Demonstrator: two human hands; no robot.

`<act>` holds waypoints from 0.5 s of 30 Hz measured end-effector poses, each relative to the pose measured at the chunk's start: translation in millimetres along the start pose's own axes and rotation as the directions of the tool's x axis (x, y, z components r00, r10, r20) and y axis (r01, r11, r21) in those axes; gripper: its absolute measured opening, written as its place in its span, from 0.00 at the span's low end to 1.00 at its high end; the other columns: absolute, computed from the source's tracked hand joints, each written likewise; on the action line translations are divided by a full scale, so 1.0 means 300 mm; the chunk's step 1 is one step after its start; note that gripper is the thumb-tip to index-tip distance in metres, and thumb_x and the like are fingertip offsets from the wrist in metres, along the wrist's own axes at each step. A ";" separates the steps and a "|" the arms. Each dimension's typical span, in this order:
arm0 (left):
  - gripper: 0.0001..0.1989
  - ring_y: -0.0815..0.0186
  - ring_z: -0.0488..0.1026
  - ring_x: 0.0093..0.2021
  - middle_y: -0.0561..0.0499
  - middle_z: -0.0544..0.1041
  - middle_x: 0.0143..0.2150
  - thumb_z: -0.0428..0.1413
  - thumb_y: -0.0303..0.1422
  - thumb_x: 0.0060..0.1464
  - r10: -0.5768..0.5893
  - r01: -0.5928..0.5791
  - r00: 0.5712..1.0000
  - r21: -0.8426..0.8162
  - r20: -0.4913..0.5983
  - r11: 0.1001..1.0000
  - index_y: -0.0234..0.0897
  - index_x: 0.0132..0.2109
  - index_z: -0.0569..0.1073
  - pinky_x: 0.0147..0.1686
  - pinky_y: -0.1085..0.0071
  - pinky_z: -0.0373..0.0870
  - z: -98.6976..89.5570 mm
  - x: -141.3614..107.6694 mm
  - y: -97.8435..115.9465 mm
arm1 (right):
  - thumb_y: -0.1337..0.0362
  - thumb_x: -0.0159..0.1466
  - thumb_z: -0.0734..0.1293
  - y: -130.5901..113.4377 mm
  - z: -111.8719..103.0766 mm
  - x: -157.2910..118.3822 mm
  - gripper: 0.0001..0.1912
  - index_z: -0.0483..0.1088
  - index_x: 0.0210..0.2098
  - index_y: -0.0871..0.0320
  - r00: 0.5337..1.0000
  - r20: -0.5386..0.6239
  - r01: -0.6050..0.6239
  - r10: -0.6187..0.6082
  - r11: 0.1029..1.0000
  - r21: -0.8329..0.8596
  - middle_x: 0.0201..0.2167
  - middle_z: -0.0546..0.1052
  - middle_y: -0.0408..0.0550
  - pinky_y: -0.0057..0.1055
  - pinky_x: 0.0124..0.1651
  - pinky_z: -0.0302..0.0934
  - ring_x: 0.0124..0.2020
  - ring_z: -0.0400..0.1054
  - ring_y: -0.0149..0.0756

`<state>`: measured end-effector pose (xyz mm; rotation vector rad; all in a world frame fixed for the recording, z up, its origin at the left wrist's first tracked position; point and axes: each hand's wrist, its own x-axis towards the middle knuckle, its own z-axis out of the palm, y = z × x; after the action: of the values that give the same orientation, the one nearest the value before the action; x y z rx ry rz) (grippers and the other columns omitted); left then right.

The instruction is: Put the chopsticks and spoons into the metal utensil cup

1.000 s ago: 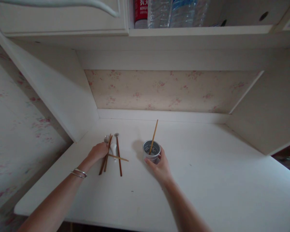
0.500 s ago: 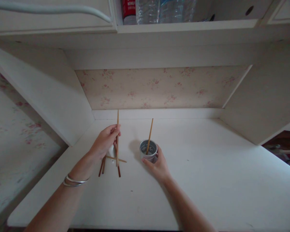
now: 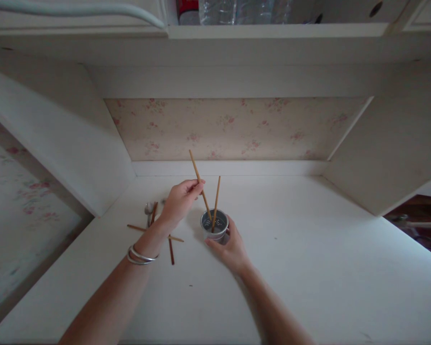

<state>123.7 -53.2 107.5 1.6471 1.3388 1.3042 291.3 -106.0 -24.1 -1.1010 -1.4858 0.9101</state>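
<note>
My left hand (image 3: pixel 183 199) pinches a light wooden chopstick (image 3: pixel 196 167), its lower end down inside a metal cup (image 3: pixel 214 235) with small holes in its bottom. Another chopstick (image 3: pixel 216 199) leans in the same cup, touched by neither hand. Around the cup's right side and front, my right hand (image 3: pixel 233 247) is closed, steadying it on the white tabletop. Left of the cup, partly behind my left forearm, lie several loose chopsticks (image 3: pixel 171 251) with dark brown ends and a spoon (image 3: pixel 148 208).
The white tabletop (image 3: pixel 290 268) is bounded by side panels and a back wall with flowered paper (image 3: pixel 233 129). Above hangs a shelf (image 3: pixel 273 31) holding plastic bottles (image 3: pixel 219 12) and a red container (image 3: pixel 188 5). A pale cable (image 3: pixel 75 9) runs along the upper left.
My left hand has moved right with its chopstick, from above the loose pile to the cup, and the chopstick's lower end has gone in. The right hand still holds the cup.
</note>
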 end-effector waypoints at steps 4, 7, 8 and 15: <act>0.21 0.65 0.74 0.37 0.50 0.79 0.38 0.53 0.46 0.56 0.012 -0.021 0.997 0.111 0.078 0.994 0.34 0.46 0.77 0.39 0.71 0.69 0.030 -0.007 -0.069 | 0.61 0.50 0.75 0.000 0.001 0.002 0.40 0.59 0.59 0.49 1.000 0.007 0.012 -0.012 1.000 -0.021 0.54 0.72 0.49 0.50 0.58 0.59 0.54 0.67 0.47; 0.18 0.64 0.75 0.38 0.49 0.80 0.41 0.52 0.43 0.57 0.013 -0.034 0.992 0.161 0.128 0.986 0.36 0.45 0.77 0.41 0.72 0.69 0.058 -0.022 -0.108 | 0.60 0.49 0.76 0.007 0.002 0.002 0.40 0.59 0.59 0.49 1.000 0.003 0.019 -0.019 0.999 -0.035 0.54 0.72 0.49 0.50 0.58 0.59 0.54 0.67 0.48; 0.17 0.64 0.75 0.38 0.50 0.80 0.41 0.52 0.43 0.57 0.009 -0.036 0.989 0.174 0.151 0.984 0.37 0.45 0.78 0.41 0.72 0.69 0.068 -0.028 -0.117 | 0.59 0.49 0.76 0.009 0.002 0.002 0.40 0.59 0.59 0.49 1.000 0.005 0.018 -0.018 0.999 -0.037 0.54 0.72 0.50 0.49 0.58 0.59 0.54 0.67 0.48; 0.16 0.63 0.74 0.40 0.48 0.79 0.40 0.50 0.41 0.59 0.055 -0.106 0.980 0.273 0.190 0.956 0.38 0.39 0.79 0.41 0.71 0.68 0.097 -0.064 -0.139 | 0.59 0.49 0.76 0.004 -0.002 -0.001 0.42 0.58 0.60 0.50 0.999 0.032 0.000 0.001 0.999 -0.036 0.55 0.71 0.50 0.48 0.58 0.60 0.55 0.67 0.47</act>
<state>138.0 -57.1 55.1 1.9811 1.4082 1.0137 292.1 -105.9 -25.4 -1.1176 -1.5340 0.9078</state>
